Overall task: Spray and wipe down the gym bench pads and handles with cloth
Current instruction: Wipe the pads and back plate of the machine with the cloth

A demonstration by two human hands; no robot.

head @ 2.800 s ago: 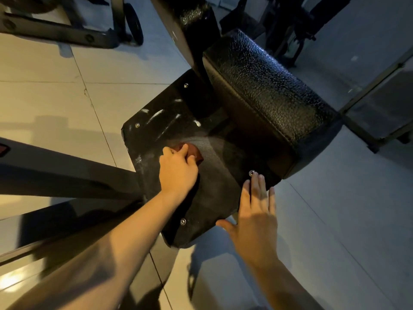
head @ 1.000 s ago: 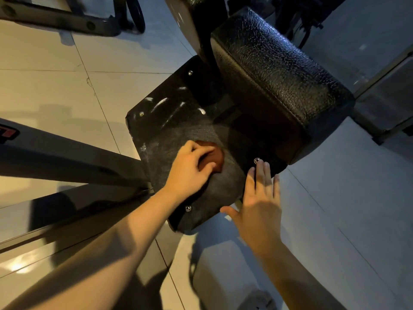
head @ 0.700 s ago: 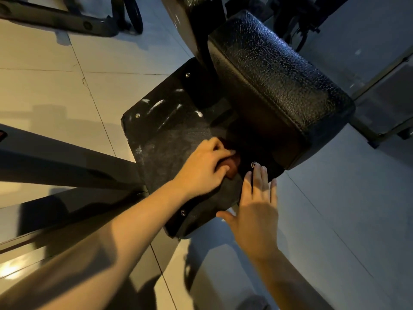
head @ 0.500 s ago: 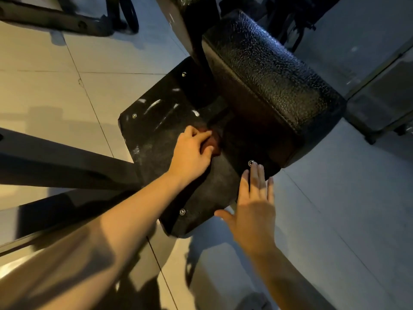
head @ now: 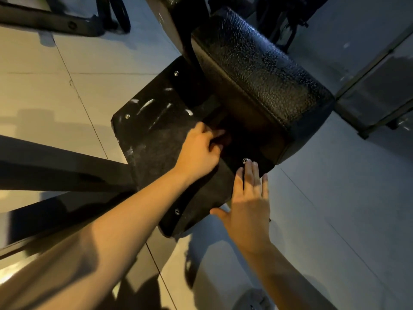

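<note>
Just beyond cloth (head: 224,138), bench pad (head: 257,70).

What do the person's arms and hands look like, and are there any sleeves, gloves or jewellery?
The left hand and the right hand wear no gloves, and I can see no ring, watch or bracelet. Both forearms are uncovered too; no sleeve shows anywhere within the frame.

Two bare arms, seen from above.
The left hand (head: 199,151) and right hand (head: 248,204) are uncovered, as are both forearms down to the lower edge; the right hand's fingers (head: 252,175) are slim, and warm light with soft shadow crosses the left arm.
</note>
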